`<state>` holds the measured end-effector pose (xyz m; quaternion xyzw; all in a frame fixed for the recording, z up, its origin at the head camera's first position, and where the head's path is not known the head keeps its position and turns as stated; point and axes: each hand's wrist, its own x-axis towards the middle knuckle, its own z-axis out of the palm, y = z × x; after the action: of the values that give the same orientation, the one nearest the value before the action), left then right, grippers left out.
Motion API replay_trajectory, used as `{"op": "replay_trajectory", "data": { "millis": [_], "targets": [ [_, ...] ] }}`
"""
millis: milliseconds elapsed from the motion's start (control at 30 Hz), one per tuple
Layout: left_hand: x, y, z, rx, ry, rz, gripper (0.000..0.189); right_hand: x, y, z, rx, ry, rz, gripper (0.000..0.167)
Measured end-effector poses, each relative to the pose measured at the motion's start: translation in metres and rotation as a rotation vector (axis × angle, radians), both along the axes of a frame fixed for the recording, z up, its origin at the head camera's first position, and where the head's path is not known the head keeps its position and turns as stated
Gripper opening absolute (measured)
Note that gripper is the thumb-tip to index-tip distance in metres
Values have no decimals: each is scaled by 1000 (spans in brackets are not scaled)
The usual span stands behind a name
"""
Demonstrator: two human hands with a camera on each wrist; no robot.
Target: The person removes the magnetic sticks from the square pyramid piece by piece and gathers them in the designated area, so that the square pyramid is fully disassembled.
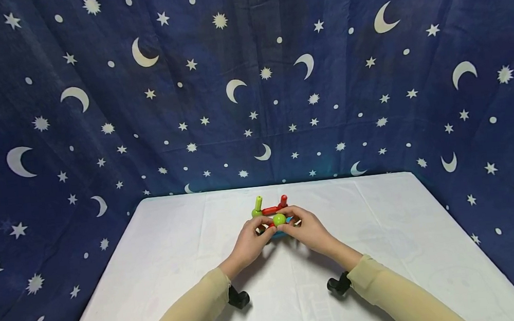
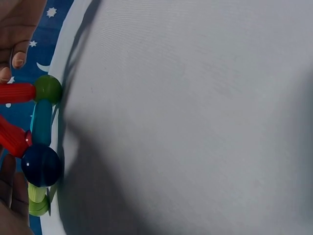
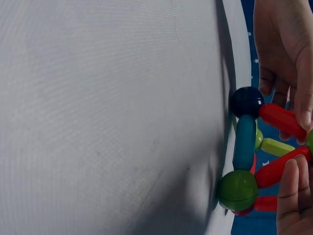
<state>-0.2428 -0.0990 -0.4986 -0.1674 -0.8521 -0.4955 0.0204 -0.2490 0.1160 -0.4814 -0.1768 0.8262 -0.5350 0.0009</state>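
Green ball looks slick, the red rod stiff and light; I'd grip where they meet. My left hand pinches the rod, my right hand the ball.

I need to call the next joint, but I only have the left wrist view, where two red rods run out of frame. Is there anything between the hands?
Observer: Yes. In the head view, the right hand pinches a light green ball.
Operator: And the other hand?
Observer: In the right wrist view, the left hand appears to hold the end of the red rod that meets the dark blue ball.
Operator: What is beyond the hands, on the far right?
Observer: The head view shows a standing red rod there, leaning slightly.
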Motion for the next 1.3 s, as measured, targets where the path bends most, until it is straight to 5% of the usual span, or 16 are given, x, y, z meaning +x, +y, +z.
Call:
{"op": "replay_trajectory", "data": {
  "millis": [500, 767, 1000, 1133, 1300],
  "targets": [
    [0, -27, 1, 78, -23, 82, 20, -6, 25, 4, -31, -62, -156, 39],
    [1, -41, -2, 119, -52, 148, 23, -9, 40, -4, -75, -58, -134, 46],
    [6, -35, 6, 111, 88, 215, 32, -9, 42, -5, -89, -69, -116, 43],
    [13, -17, 15, 99, 136, 148, 27, -9, 43, -5, -93, -95, -125, 45],
    [12, 14, 16, 150, -28, -5, 31, -12, 42, -6, -103, -98, -138, 47]
  ]
}}
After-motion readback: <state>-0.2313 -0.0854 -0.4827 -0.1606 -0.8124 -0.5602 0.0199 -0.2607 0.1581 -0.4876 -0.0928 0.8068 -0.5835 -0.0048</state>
